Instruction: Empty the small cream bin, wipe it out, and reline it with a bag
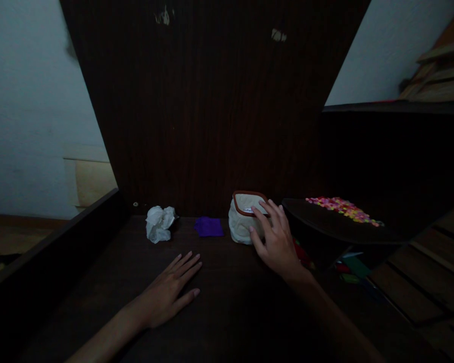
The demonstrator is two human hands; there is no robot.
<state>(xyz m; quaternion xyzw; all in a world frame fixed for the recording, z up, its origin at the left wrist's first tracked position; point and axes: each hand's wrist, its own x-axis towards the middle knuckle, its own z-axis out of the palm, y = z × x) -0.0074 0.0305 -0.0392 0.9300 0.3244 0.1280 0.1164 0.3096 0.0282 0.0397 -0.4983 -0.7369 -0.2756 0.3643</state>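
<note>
A small pale fabric basket (239, 227) with a brown rim stands against the dark back panel. Over its right side reaches my right hand (278, 241), fingers spread and the fingertips at the rim; whether they touch it I cannot tell. Something whitish shows inside the basket, too small to name. My left hand (172, 290) lies flat on the dark wooden surface (219, 312), fingers stretched out and nothing in them. Beyond it are a folded purple cloth (209, 227) and, further left, a crumpled white plastic bag or tissue (160, 224).
A raised dark side board (60, 242) borders the left. At the right, a curved shelf (310, 219) bears a strip of pink and yellow bits (344, 208). Below it lie several small colored items, including a green one (355, 264). A tall dark panel (212, 111) rises behind.
</note>
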